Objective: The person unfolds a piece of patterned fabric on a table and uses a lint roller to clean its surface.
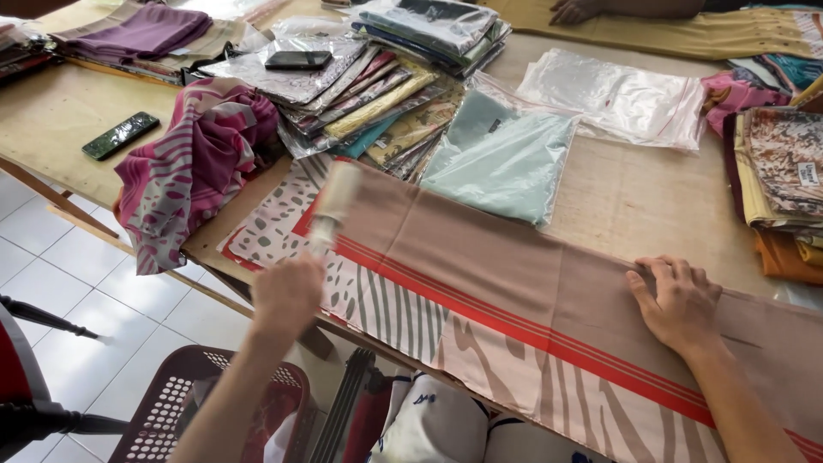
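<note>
Two hands work one brown cloth point(480, 257) with red stripes, spread flat along the table point(651, 206) edge; the left hand point(287, 287) is closed round the handle of a lint roller point(333, 206), blurred, its head on the cloth; the right hand point(677, 300) lies open and flat, holding nothing, seemingly pinning the cloth taut; beyond lie a bagged green fabric point(506, 159), stacked packets point(360, 90), a crumpled scarf point(193, 163), a phone point(120, 135); below, a basket point(171, 403)

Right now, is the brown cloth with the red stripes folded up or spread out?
Spread out: the brown cloth lies flat along the table under the right hand.
</note>
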